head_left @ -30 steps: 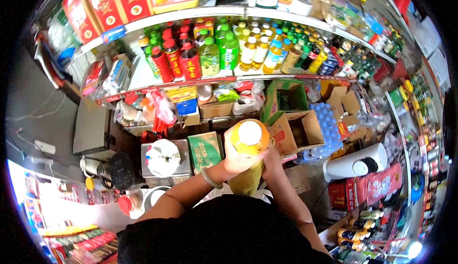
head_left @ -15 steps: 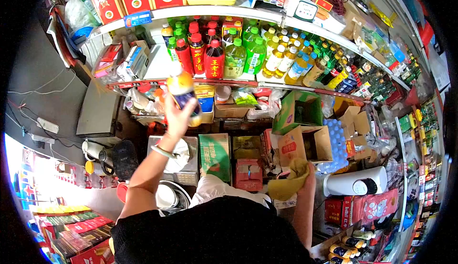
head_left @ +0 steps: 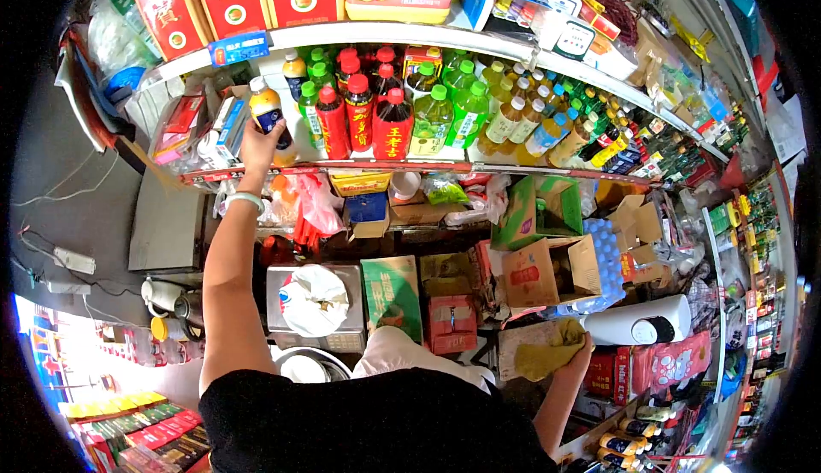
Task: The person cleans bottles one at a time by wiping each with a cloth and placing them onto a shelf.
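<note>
My left hand [head_left: 261, 144] is wrapped round a drink bottle [head_left: 266, 112] with a white cap and a yellow and dark-blue label. It holds the bottle upright at the left part of the drinks shelf [head_left: 351, 166]; whether the base touches the shelf I cannot tell. Just right of it stand a green-capped bottle [head_left: 311, 114] and red bottles [head_left: 331, 122]. Behind them is a similar white-capped bottle [head_left: 294, 71]. Low on the right, my right hand [head_left: 585, 353] grips a mustard-coloured cloth [head_left: 547, 350], which hangs in front of the boxes.
Boxes [head_left: 227, 127] lie on the shelf left of the bottle. Below are a metal case topped by a white bag [head_left: 315, 300], a green carton [head_left: 390, 289] and an open cardboard box [head_left: 556, 272]. A white cylindrical appliance [head_left: 641, 319] lies at right, near several similar bottles [head_left: 623, 445].
My left hand has carried the bottle up and left, from in front of the shelf to its left part. My right hand has moved slightly right and down with the cloth.
</note>
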{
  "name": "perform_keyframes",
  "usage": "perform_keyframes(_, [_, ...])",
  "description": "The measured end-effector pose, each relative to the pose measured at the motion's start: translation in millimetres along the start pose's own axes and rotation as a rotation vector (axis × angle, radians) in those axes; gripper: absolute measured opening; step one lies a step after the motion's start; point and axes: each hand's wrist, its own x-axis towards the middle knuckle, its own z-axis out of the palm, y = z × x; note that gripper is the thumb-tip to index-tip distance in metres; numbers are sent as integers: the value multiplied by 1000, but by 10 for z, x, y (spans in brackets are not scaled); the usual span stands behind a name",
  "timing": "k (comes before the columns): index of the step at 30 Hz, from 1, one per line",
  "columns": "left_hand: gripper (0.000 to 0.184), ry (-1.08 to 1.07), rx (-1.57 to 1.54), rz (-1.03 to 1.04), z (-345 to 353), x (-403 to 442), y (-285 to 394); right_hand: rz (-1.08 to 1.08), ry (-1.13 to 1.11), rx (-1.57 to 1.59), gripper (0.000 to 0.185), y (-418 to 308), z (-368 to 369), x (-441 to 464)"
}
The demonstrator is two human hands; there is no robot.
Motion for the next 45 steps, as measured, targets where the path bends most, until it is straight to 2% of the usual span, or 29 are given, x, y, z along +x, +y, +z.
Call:
perform_keyframes(2, [56,117,-99,24,133,168,-113,-4,-23,-1,45,26,-32,28])
perform_keyframes(3, [65,25,-54,53,152,264,-182,-9,-4,-1,45,41,5,4])
perform_keyframes(4, [65,24,-61,51,204,342,-268,-13,16,-2,44,55,38,-20])
perform_keyframes(6, [60,-82,-65,186,329,438,-360,-30,14,-5,44,78,121,-104])
perform_keyframes(8, [56,-84,-77,193,427,429,-408,-43,13,-4,45,82,157,-149])
perform_keyframes(10, [59,73,196,192,561,415,-529,-3,70,-49,46,75,146,-167])
perform_keyframes(11, [58,-34,-155,196,670,544,-794,-6,75,-50,46,73,158,-162])
perform_keyframes(12, [58,-41,-156,193,695,547,-769,-19,96,-80,46,74,177,-172])
perform_keyframes(14, [58,-135,-484,51,694,534,-730,-27,127,-112,47,85,202,-210])
perform_keyframes(15, [58,-164,-388,31,607,488,-561,-20,143,-94,46,94,256,-234])
perform_keyframes(18, [60,-150,-390,53,622,544,-710,-1,150,-75,46,145,274,-193])
perform_keyframes(19, [64,-146,-281,124,608,566,-778,6,143,-72,46,167,277,-179])
perform_keyframes(21, [65,-159,-227,129,597,561,-832,10,178,-62,42,200,394,-221])
perform_keyframes(23, [66,-214,-121,113,481,442,-612,14,215,-52,40,235,446,-245])
perform_keyframes(26, [70,-217,-211,101,483,342,-703,-11,196,-54,42,270,355,-181])
perform_keyframes(28, [80,56,282,278,549,263,-910,-9,116,-89,40,265,252,-154])
perform_keyframes(30, [75,-96,198,119,524,236,-1007,3,137,-80,40,259,290,-207])
perform_keyframes(31, [75,-98,196,117,533,261,-1063,18,155,-74,40,257,332,-247])
perform_keyframes(33, [69,-278,192,59,544,339,-1092,3,205,-77,40,265,390,-294])
perform_keyframes(34, [69,-278,189,56,575,355,-1072,-10,254,-79,40,261,412,-302])
perform_keyframes(36, [65,-253,-31,67,662,388,-1038,-2,243,-59,40,269,380,-291])
perform_keyframes(37, [59,-182,10,68,727,409,-1049,8,231,-37,40,271,367,-278])
perform_keyframes(40, [49,-159,68,62,855,515,-1048,10,144,-20,39,286,386,-278])
perform_keyframes(44, [36,-208,163,93,969,646,-1014,-19,230,-74,39,311,470,-362])
perform_keyframes(45, [35,-255,105,15,969,664,-963,-16,170,-73,37,313,424,-361])
